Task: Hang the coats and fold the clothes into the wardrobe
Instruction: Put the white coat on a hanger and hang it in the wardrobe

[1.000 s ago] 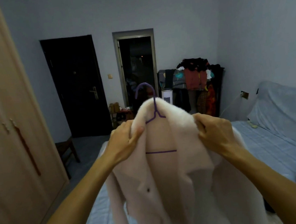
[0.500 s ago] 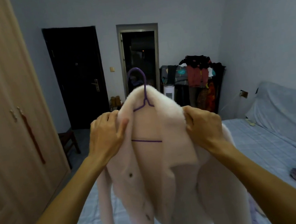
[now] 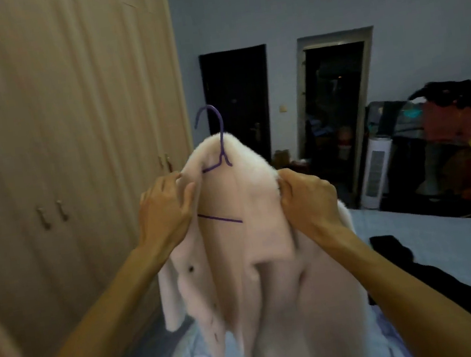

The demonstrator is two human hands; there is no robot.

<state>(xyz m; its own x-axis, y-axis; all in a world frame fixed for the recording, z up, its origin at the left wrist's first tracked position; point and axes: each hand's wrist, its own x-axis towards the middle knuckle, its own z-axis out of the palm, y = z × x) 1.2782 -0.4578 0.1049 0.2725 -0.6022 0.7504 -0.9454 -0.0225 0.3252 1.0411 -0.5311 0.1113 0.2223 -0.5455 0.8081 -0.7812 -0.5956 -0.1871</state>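
Note:
A fluffy pale pink coat (image 3: 257, 265) hangs on a purple wire hanger (image 3: 217, 138), held up in front of me. My left hand (image 3: 166, 211) grips the coat's left shoulder, thumb on the front edge. The right shoulder is gripped by my right hand (image 3: 306, 199), fingers curled into the fur. The hanger's hook sticks up above the collar, free of any rail. The light wooden wardrobe (image 3: 67, 140) stands at the left with its doors closed.
Below the coat lies a bed with a pale blue sheet (image 3: 447, 246) and dark clothes (image 3: 393, 250) on it. A dark door (image 3: 237, 100) and an open doorway (image 3: 336, 111) are ahead. At the right stand a white appliance (image 3: 377, 171) and a loaded clothes rack (image 3: 456, 134).
My view has swung left toward the wardrobe, which now fills the left side. Both hands keep their grip on the coat's shoulders, carrying it along.

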